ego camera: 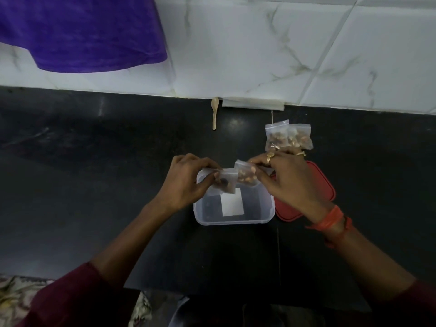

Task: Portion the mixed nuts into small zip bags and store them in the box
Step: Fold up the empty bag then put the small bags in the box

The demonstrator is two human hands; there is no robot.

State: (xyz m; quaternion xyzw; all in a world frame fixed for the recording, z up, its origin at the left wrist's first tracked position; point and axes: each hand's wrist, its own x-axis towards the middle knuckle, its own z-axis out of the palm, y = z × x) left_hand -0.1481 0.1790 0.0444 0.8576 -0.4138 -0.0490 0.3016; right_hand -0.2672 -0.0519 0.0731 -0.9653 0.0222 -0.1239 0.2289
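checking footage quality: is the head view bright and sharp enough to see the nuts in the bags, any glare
Head view: dim overall, black counter swallows detail; faint glare beside the spoon; nuts readable in the two lying bags, softer in the held bags; wide-angle bends the tile lines.

In front of you stands a wall [259, 43] of white tiles with grey marble veins. A purple cloth [82, 31] hangs over it at your upper left. Below, you look down on a dark, glossy surface [94, 161] that meets the wall along a straight edge and throws back dull patches of dim light. At your lower left shows a patterned fabric [14, 293].
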